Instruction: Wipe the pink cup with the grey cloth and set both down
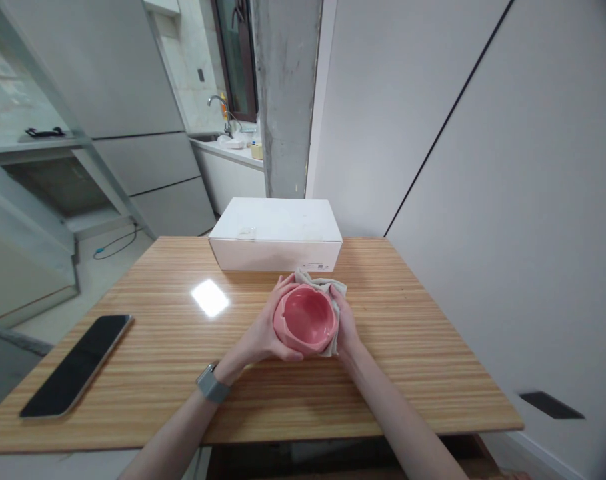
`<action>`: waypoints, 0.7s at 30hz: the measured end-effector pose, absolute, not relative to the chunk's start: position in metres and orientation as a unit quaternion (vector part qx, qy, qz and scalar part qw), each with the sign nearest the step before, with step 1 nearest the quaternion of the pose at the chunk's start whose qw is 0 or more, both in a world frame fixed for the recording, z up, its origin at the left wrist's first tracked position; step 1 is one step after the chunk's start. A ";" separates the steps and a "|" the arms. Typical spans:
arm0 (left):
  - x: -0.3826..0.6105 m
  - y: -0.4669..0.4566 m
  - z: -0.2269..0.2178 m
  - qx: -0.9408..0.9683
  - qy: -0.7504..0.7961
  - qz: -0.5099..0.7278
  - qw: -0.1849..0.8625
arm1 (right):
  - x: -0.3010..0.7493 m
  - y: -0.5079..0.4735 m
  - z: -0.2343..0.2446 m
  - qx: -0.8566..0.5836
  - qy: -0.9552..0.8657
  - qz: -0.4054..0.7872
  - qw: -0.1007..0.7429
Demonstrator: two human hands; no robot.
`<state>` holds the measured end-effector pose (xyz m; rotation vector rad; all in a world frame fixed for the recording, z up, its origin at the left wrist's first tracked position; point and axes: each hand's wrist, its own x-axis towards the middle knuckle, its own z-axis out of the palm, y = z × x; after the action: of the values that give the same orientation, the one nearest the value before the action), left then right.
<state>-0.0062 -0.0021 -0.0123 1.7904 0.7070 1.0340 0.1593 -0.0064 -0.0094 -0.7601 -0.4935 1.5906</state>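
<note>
A glossy pink bowl (309, 319) with a faceted, wavy rim is held over the front half of the table, tilted so its inside faces me. My left hand (269, 327) grips its left side, thumb along the lower front and fingers around the back. My right hand (347, 321) is closed on a light grey cloth (335, 293), pressing it against the bowl's right outer side. The cloth bunches behind the rim and hangs down along the right. Some of my right fingers are hidden behind cloth and bowl.
A white closed cardboard box (277, 253) stands at the table's back edge, just beyond the bowl. A black tablet-like device (77, 367) lies at the left on the wooden table (413, 373). A white wall (457, 200) borders the right side; a sink counter is farther back.
</note>
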 end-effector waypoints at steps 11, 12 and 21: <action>-0.001 0.006 -0.025 0.732 0.326 0.504 0.322 | 0.150 -0.013 -0.007 -0.232 -0.192 0.800 0.518; 0.000 0.007 -0.025 0.722 0.327 0.516 0.323 | 0.150 -0.014 -0.005 -0.222 -0.186 0.807 0.514; 0.003 0.007 -0.025 0.632 0.391 0.563 0.362 | 0.171 -0.022 -0.006 -0.237 -0.108 0.826 0.500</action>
<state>0.0030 0.0072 -0.0251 1.6280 1.0068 1.4496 0.1706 -0.0221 -0.0065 -0.5726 -0.2623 1.9976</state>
